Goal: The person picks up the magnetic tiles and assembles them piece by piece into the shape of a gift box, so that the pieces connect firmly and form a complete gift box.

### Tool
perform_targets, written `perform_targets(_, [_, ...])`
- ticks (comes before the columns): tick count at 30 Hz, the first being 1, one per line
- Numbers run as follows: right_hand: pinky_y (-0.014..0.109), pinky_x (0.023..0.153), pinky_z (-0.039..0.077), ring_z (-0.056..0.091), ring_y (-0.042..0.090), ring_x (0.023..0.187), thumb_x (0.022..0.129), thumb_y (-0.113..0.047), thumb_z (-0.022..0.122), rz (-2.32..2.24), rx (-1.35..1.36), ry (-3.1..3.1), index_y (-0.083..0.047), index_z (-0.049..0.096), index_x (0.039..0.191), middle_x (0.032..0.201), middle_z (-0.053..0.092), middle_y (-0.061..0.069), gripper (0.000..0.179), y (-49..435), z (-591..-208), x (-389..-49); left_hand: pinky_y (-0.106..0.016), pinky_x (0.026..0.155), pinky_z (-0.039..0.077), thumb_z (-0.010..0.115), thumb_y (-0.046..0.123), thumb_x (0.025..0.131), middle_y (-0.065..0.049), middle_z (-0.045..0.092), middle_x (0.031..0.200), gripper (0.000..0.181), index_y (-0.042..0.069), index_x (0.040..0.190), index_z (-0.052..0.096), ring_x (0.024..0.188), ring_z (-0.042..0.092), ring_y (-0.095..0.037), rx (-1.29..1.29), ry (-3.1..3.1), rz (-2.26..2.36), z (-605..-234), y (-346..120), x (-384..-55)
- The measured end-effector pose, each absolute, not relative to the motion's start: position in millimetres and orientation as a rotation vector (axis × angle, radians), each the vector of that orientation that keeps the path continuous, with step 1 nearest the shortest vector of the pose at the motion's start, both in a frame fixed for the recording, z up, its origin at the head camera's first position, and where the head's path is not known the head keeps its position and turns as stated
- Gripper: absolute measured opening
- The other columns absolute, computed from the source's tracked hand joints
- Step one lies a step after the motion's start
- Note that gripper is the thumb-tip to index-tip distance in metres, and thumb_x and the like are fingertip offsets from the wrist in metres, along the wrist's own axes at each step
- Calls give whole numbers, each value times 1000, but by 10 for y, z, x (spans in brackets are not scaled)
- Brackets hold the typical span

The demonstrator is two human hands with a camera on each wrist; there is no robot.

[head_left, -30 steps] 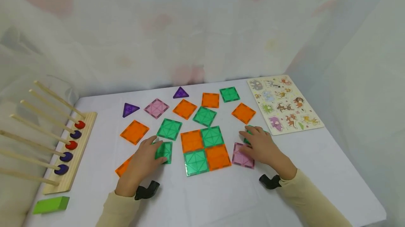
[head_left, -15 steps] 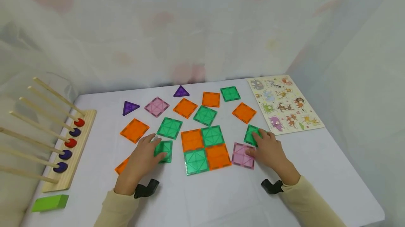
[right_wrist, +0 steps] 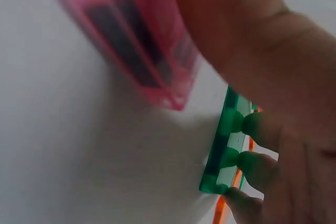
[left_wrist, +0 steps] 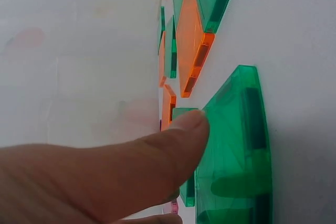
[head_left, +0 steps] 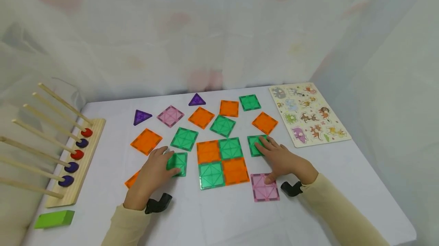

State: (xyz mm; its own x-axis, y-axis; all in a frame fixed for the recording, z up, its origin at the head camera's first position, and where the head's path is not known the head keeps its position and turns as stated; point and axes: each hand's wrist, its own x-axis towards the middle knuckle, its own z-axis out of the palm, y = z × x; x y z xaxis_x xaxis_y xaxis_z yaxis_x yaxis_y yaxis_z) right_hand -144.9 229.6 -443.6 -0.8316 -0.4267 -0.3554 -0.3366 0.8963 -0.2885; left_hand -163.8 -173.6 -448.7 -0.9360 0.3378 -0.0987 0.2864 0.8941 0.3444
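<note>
Translucent magnetic tiles lie on the white table. My left hand rests at a green square tile, with its thumb against that tile in the left wrist view. With fingers spread, my right hand touches two tiles: the thumb is on a pink square tile, and the fingertips are on another green square tile. Between the hands, two orange and two green tiles form a checkered square block. The green tile stands just right of that block.
More tiles lie behind, including an orange square, a pink square and a purple triangle. A pegged wooden rack with beads and a green block stand left. An animal puzzle board lies back right.
My right hand's fingers have slid the green tile left toward the block, while its thumb has drawn the pink tile nearer to me. The left hand stays where it was.
</note>
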Motion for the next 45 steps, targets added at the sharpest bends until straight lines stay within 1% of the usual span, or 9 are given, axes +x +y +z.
perform_targets(6, [71, 109, 18, -4, 44, 147, 60, -52, 85, -235, -682, 2533, -9, 13, 155, 162, -4, 17, 127, 2274, -4381, -1560, -59, 105, 37, 78, 29, 80, -31, 43, 140, 66, -7, 130, 54, 130, 37, -47, 474, 2882, 495, -4506, -1708, -1645])
perform_targets(14, [68, 111, 20, 3, 41, 148, 85, -55, 64, -311, -686, 2538, -9, 18, 154, 162, 2, 16, 95, 2302, -4373, -1631, -59, 105, 37, 78, 29, 80, -30, 44, 140, 66, -7, 130, 54, 130, 37, -46, 463, 2877, 487, -4490, -1675, -1646])
perform_targets(17, [65, 111, 22, 13, 39, 147, 89, -50, 62, -409, -619, 2659, -8, 25, 152, 161, 8, 17, 85, 2301, -4374, -1571, -59, 105, 37, 77, 29, 81, -30, 45, 140, 66, -7, 130, 54, 130, 37, -46, 459, 2874, 481, -4495, -1680, -1654])
perform_targets(22, [60, 109, 32, 31, 38, 141, 89, -43, 65, -452, -535, 2846, -8, 41, 146, 156, 30, 15, 71, 2282, -4343, -1323, -59, 106, 36, 75, 30, 82, -30, 45, 140, 65, -7, 130, 54, 130, 38, -46, 425, 2871, 467, -4499, -1717, -1673])
perform_targets(27, [56, 106, 38, 38, 35, 136, 87, -43, 67, -460, -607, 2807, -13, 50, 141, 151, 39, 13, 64, 2291, -4426, -1035, -60, 106, 35, 75, 29, 83, -31, 44, 140, 65, -9, 130, 53, 129, 39, -48, 410, 2856, 487, -4485, -1745, -1676])
perform_targets(32, [57, 108, 35, 36, 36, 138, 79, -48, 73, -408, -684, 2782, -17, 54, 137, 151, 39, 13, 68, 2324, -4589, -871, -60, 105, 36, 80, 29, 78, -31, 43, 140, 70, -9, 131, 53, 128, 40, -49, 377, 2825, 521, -4490, -1756, -1657])
perform_targets(36, [59, 105, 37, 37, 39, 135, 69, -49, 80, -338, -529, 2881, -18, 53, 138, 151, 38, 16, 81, 2412, -4630, -880, -60, 104, 37, 83, 29, 74, -31, 43, 141, 74, -7, 131, 54, 128, 39, -49, 362, 2815, 514, -4510, -1755, -1639])
perform_targets(40, [62, 101, 40, 39, 42, 133, 66, -51, 82, -302, -370, 2964, -13, 43, 145, 150, 35, 21, 96, 2466, -4635, -971, -61, 102, 39, 85, 29, 71, -30, 45, 139, 75, -5, 130, 55, 127, 40, -49, 364, 2840, 484, -4516, -1763, -1636])
perform_targets(45, [65, 101, 38, 33, 43, 136, 69, -55, 79, -326, -285, 2989, -12, 29, 151, 153, 27, 24, 105, 2378, -4639, -1153, -61, 101, 40, 85, 29, 70, -30, 47, 137, 74, -5, 130, 56, 125, 42, -49, 373, 2856, 475, -4522, -1759, -1654])
